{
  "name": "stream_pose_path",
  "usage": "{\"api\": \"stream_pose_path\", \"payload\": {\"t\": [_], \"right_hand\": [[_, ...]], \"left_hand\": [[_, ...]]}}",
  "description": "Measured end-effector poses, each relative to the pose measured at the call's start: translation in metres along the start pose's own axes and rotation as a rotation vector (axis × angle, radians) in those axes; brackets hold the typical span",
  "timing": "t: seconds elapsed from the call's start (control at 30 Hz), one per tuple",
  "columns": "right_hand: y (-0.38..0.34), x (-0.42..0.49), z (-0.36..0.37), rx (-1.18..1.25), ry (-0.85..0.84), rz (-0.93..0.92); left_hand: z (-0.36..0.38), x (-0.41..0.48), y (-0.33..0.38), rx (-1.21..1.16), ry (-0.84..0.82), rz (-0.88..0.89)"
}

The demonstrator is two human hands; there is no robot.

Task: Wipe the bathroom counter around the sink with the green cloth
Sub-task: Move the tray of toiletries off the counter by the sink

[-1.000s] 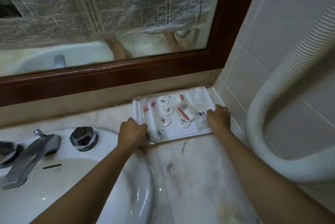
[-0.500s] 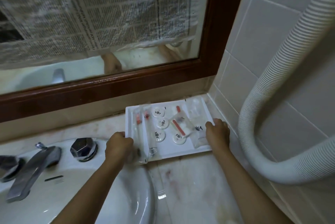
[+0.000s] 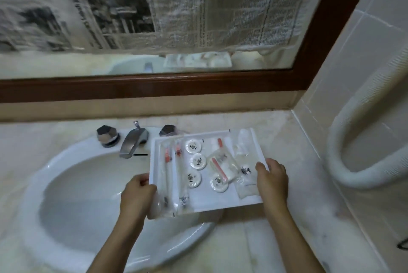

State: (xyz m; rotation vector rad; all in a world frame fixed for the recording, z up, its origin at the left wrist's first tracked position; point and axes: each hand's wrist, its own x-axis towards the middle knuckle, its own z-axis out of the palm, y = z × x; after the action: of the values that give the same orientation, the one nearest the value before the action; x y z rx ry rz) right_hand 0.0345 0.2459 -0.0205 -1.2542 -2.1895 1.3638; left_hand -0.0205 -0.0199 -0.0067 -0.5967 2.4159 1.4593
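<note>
A white tray (image 3: 223, 205) of wrapped toiletries hangs in the air over the right side of the white sink (image 3: 72, 186). My left hand (image 3: 138, 195) grips the tray's left edge and my right hand (image 3: 272, 175) grips its right edge. Round soap packets, toothbrush packets and plastic sachets lie in it. The beige marble counter (image 3: 287, 228) runs around the sink, bare in the right corner where it meets the tiled wall. No green cloth is in view.
A chrome faucet (image 3: 132, 142) with two knobs (image 3: 107, 136) stands behind the basin. A wood-framed mirror (image 3: 154, 87) covered with newspaper hangs above. A white ribbed hose (image 3: 353, 162) loops along the tiled right wall.
Both hands have lifted the tray out of the back right corner and carried it left and toward me, over the sink's right side. The corner of the counter is now bare.
</note>
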Motion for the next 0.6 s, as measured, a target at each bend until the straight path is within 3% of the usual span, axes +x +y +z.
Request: {"api": "stream_pose_path", "payload": {"t": [0.37, 0.6], "right_hand": [[-0.018, -0.180, 0.063, -0.009, -0.192, -0.167], [-0.035, -0.314, 0.128, -0.055, -0.413, -0.238]], "left_hand": [[-0.168, -0.081, -0.148, -0.314, 0.187, -0.123], [-0.293, -0.130, -0.237, -0.440, 0.302, -0.190]]}}
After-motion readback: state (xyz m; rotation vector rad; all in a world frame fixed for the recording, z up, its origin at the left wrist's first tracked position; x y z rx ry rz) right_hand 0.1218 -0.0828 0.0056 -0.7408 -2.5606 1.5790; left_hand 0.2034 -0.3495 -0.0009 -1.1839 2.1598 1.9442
